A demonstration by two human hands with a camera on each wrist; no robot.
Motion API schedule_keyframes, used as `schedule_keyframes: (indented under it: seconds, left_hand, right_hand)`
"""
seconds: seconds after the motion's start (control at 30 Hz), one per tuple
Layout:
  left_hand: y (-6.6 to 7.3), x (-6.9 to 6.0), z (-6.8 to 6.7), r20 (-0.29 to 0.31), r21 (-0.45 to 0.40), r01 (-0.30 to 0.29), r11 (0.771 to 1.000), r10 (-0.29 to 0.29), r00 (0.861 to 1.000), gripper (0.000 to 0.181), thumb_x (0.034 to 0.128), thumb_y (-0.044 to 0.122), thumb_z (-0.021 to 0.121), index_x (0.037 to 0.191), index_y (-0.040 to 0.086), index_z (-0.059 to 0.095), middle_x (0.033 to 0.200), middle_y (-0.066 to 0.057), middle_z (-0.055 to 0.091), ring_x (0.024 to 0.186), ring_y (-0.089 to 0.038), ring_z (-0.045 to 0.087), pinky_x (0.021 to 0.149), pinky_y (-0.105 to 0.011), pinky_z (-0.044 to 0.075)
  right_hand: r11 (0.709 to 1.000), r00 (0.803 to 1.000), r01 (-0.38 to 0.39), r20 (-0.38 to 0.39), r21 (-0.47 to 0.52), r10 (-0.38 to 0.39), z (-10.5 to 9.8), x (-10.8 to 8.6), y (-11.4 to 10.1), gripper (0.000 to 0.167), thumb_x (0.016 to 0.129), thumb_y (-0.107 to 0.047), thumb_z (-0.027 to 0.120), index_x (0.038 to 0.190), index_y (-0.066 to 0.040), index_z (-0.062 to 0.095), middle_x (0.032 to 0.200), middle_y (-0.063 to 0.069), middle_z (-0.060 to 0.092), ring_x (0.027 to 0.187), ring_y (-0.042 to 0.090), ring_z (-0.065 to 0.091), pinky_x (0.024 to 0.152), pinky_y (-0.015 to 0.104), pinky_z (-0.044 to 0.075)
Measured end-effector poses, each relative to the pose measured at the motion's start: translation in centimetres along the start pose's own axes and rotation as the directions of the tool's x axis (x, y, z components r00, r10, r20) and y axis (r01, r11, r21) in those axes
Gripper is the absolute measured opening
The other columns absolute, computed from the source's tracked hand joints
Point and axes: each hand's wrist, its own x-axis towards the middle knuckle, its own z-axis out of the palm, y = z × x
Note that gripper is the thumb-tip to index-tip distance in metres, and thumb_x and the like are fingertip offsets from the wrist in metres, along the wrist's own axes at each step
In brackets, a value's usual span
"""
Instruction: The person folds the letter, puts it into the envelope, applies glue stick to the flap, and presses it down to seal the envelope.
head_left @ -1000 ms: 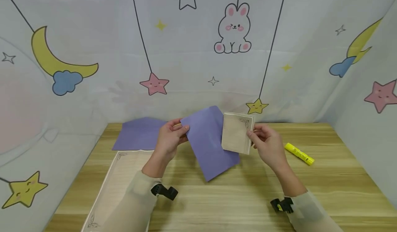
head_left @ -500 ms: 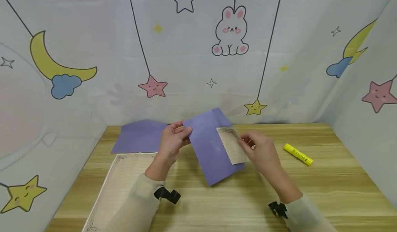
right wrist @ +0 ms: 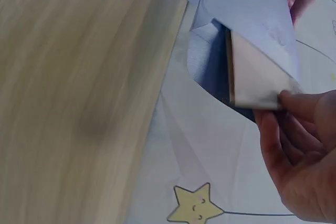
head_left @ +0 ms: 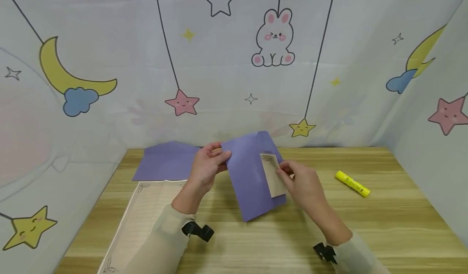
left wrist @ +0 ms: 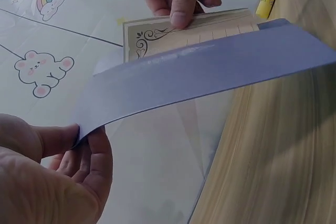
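Observation:
My left hand pinches the left edge of a purple envelope, held tilted above the table. A folded sheet of cream letter paper with a scrollwork corner sits partly inside the envelope's opening on the right. Its outer edge is pinched between thumb and fingers of my right hand. Seen from the right wrist, the folded paper lies over the envelope's flap, its far part hidden behind the envelope's front. In the left wrist view the envelope bows slightly.
A second purple envelope lies at the table's back left. In front of it is a lined cream sheet with ornate corners, partly under my left forearm. A yellow glue stick or marker lies to the right. A printed cloth stands behind.
My right hand has brought the folded paper down and leftward from in front of the envelope into its opening, so less of it shows. The envelope has turned slightly in my left hand.

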Motion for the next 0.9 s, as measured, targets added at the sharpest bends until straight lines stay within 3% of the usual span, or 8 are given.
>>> schedule_keyframes:
  seconds: [0.1,0.23,0.33,0.43,0.63,0.77,0.9]
  left_hand:
    - [-0.1,0.0,-0.2,0.031,0.003,0.032,0.999,-0.032,0.999,0.050,0.1021,-0.005,0.066,0.150,-0.005,0.050,0.099,-0.007,0.073,0.076,-0.013,0.071,0.067,-0.026,0.060]
    - [-0.3,0.0,-0.2,0.040,0.002,0.039,0.999,-0.039,0.998,0.052,0.1032,-0.002,0.066,0.152,-0.006,0.047,0.107,-0.011,0.074,0.081,-0.014,0.072,0.071,-0.026,0.060]
    - [-0.6,-0.2,-0.1,0.068,0.034,0.022,0.999,-0.024,0.997,0.052,0.1042,0.001,0.066,0.152,-0.007,0.047,0.115,-0.014,0.073,0.090,-0.015,0.073,0.076,-0.028,0.061]
    - [-0.9,-0.7,0.0,0.128,0.098,0.016,0.995,-0.028,0.991,0.049,0.1053,0.003,0.066,0.151,-0.005,0.051,0.121,-0.014,0.073,0.096,-0.015,0.072,0.080,-0.030,0.062]
    - [-1.7,-1.8,0.2,0.212,0.180,0.016,0.983,-0.055,0.976,0.040,0.1056,-0.001,0.062,0.145,-0.005,0.058,0.118,-0.015,0.075,0.089,-0.017,0.073,0.080,-0.036,0.063]
    - [-2.0,-2.1,0.2,0.209,0.197,0.002,0.980,-0.044,0.977,0.039,0.1049,-0.005,0.061,0.144,-0.006,0.058,0.117,-0.016,0.075,0.084,-0.016,0.073,0.079,-0.037,0.064]
    - [-2.2,-2.1,0.2,0.182,0.177,0.021,0.984,-0.054,0.982,0.037,0.1039,-0.007,0.061,0.140,-0.005,0.059,0.108,-0.011,0.076,0.080,-0.016,0.072,0.076,-0.037,0.064]
  right_hand:
    - [0.960,0.974,-0.200,0.148,0.195,0.173,0.1,0.0,0.2,0.009,0.098,-0.009,0.078,0.105,-0.003,0.074,0.090,0.004,0.075,0.080,0.015,0.071,0.067,0.030,0.061]
    - [0.845,0.908,-0.389,0.308,0.366,0.285,0.2,0.1,0.5,0.016,0.100,-0.010,0.075,0.110,0.002,0.072,0.094,0.010,0.076,0.080,0.022,0.071,0.065,0.033,0.062]
    - [0.785,0.872,-0.475,0.333,0.397,0.360,0.1,0.2,0.7,0.020,0.101,-0.013,0.076,0.113,0.003,0.071,0.096,0.011,0.076,0.078,0.023,0.071,0.065,0.034,0.062]
    - [0.745,0.844,-0.532,0.319,0.403,0.431,-0.1,0.3,0.8,0.025,0.102,-0.016,0.075,0.118,0.002,0.070,0.100,0.012,0.077,0.080,0.023,0.071,0.067,0.034,0.063]
    - [0.721,0.826,-0.562,0.248,0.404,0.505,-0.7,0.6,0.9,0.029,0.103,-0.020,0.074,0.122,0.001,0.069,0.104,0.014,0.077,0.085,0.023,0.072,0.070,0.033,0.064]
    - [0.724,0.833,-0.552,0.242,0.413,0.498,-0.8,0.8,0.8,0.028,0.105,-0.018,0.071,0.125,0.001,0.069,0.110,0.016,0.076,0.088,0.024,0.071,0.071,0.032,0.064]
    - [0.732,0.854,-0.521,0.266,0.438,0.448,-0.9,0.8,0.7,0.031,0.109,-0.012,0.062,0.135,0.005,0.065,0.121,0.020,0.073,0.098,0.025,0.070,0.076,0.032,0.063]
